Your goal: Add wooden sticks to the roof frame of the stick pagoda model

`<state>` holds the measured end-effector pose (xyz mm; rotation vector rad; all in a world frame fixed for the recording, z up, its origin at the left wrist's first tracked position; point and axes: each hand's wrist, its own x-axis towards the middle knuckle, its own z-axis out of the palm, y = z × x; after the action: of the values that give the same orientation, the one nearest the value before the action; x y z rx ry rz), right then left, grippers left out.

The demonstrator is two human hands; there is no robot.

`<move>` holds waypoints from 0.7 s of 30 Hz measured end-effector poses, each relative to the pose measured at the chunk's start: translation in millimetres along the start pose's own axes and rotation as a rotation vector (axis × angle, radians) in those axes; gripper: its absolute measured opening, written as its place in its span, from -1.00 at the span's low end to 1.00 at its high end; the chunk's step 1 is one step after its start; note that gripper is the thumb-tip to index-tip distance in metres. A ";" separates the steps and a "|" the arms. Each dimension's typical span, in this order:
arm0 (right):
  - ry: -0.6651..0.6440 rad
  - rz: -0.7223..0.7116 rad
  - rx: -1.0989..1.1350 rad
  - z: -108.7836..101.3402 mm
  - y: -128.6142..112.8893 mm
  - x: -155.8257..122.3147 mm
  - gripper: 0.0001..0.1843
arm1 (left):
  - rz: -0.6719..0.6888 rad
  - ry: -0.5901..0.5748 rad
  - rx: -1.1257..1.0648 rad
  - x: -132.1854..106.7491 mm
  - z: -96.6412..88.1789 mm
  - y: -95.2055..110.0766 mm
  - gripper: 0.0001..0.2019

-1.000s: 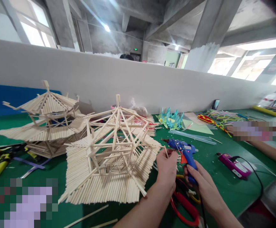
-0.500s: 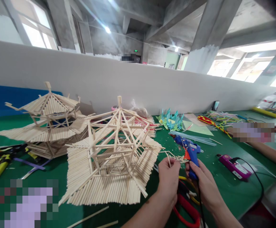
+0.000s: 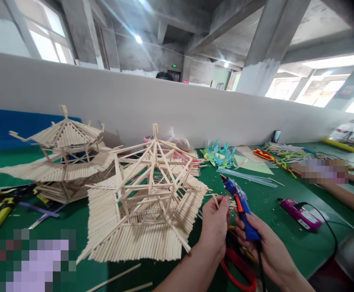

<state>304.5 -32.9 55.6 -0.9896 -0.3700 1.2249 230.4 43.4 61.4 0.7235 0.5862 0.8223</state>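
My left hand [image 3: 215, 225] is closed in a pinch on a short wooden stick [image 3: 216, 201], held just right of a pagoda roof built of wooden sticks [image 3: 146, 202]. My right hand [image 3: 260, 243] grips a blue hot glue gun [image 3: 240, 205] with an orange trigger. Its nozzle points up and to the left, close beside the stick. A black cord runs down from the gun's handle.
A second stick pagoda [image 3: 61, 156] stands at the left on the green table [image 3: 286, 239]. Red-handled pliers [image 3: 238, 269] lie under my hands. A purple device with a cable [image 3: 300, 213] lies to the right. Paper flowers [image 3: 219, 154], clear glue sticks [image 3: 247, 176] and another person's arm [image 3: 344, 194] lie beyond.
The glue gun has tilted from level to nozzle-up and moved right. My left hand with the stick has shifted slightly right and down.
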 end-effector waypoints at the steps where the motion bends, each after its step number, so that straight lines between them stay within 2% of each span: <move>1: -0.016 0.016 0.029 -0.3 0.7 -0.1 -0.84 | -0.006 -0.011 -0.013 -0.3 -0.1 0.0 -0.85; 11: -0.072 0.051 0.101 -4.5 3.6 -0.2 -0.85 | -0.074 -0.049 -0.001 -2.0 -2.7 -0.2 -0.84; 17: -0.070 0.052 0.074 -2.5 7.5 -2.2 -0.87 | -0.099 -0.010 0.146 1.2 -4.3 1.5 -0.78; 21: 0.002 0.020 0.048 -3.6 -3.4 -2.4 -0.86 | -0.092 0.025 0.307 -0.1 -6.6 -3.7 -0.75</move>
<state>308.3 -36.7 56.9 -0.9549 -0.3283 1.2451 227.4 43.8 54.5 0.9598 0.7729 0.6634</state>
